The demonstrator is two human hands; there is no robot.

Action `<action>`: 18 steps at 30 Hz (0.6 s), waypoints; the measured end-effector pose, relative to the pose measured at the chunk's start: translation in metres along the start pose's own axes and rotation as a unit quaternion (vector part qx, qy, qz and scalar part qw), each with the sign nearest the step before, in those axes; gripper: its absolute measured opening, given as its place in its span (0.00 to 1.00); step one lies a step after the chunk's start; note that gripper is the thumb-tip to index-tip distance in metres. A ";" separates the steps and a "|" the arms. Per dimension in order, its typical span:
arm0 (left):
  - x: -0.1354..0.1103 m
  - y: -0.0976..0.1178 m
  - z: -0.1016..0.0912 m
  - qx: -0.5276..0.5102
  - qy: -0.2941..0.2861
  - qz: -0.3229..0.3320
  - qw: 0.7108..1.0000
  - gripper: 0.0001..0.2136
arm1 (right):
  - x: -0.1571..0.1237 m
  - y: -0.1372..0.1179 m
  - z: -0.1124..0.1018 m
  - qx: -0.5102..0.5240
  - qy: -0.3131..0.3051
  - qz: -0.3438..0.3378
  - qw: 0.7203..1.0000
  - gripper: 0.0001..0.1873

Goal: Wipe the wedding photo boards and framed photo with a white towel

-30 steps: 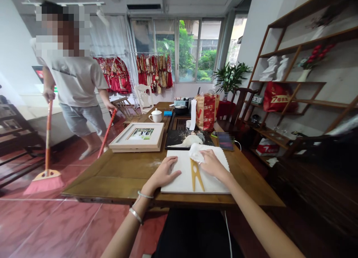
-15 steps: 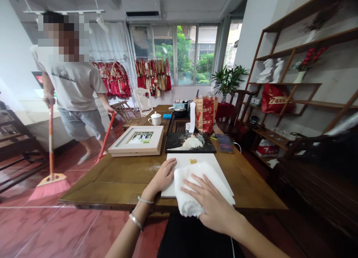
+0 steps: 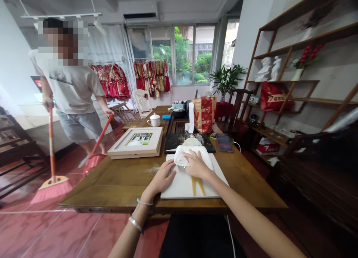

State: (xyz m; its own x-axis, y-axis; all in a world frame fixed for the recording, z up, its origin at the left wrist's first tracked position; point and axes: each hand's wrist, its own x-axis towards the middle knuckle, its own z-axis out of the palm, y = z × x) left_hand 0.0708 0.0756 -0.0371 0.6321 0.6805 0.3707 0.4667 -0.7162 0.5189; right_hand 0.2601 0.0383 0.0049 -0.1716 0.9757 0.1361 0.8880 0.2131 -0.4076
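Observation:
A white flat board (image 3: 176, 185) lies on the wooden table (image 3: 125, 183) in front of me. On it a yellow two-pronged shape (image 3: 199, 187) shows beneath my right wrist; its upper part is hidden. My right hand (image 3: 197, 164) presses a folded white towel (image 3: 205, 153) on the far part of the board, fingers spread over the cloth. My left hand (image 3: 164, 175) rests at the board's left edge with its fingers stretched out. Just beyond the board is a dark picture panel (image 3: 208, 143), partly covered by the towel.
White-framed picture (image 3: 152, 148) lies at left, with a lidded white cup (image 3: 154, 120) behind it. A phone (image 3: 224, 143) with a cable is at right. Farther back stands a red-and-tan paper bag (image 3: 205, 114). Left of the table, a person (image 3: 75, 86) holds a broom (image 3: 52, 153) and a red dustpan (image 3: 95, 163).
My right hand and the towel have slid away from me to the board's far edge, uncovering the yellow prongs. My left hand stays nearly in place. The person's red dustpan has come into view.

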 end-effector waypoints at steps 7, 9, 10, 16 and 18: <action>0.000 0.003 -0.001 -0.008 0.001 0.016 1.000 0.17 | -0.062 -0.019 0.000 -0.025 -0.037 -0.058 0.997 0.39; 0.000 0.000 0.000 -0.008 0.006 0.010 1.000 0.18 | -0.092 -0.027 -0.002 -0.025 -0.045 -0.084 0.995 0.44; 0.000 -0.001 0.001 -0.008 0.009 0.008 1.000 0.18 | -0.105 -0.030 -0.003 -0.022 -0.053 -0.094 0.994 0.45; -0.001 -0.005 0.003 -0.008 0.011 0.005 1.000 0.18 | -0.115 -0.024 -0.012 0.018 -0.052 -0.088 0.995 0.45; -0.001 -0.005 0.002 -0.005 0.006 0.000 1.000 0.18 | -0.094 -0.013 -0.013 0.021 -0.031 -0.052 0.998 0.42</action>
State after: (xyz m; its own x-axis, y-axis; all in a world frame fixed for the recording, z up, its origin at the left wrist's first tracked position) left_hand 0.0696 0.0780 -0.0414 0.6246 0.6821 0.3802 0.4601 -0.7148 0.5266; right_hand 0.2699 -0.0566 0.0095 -0.2898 0.9490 0.1245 0.8452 0.3147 -0.4320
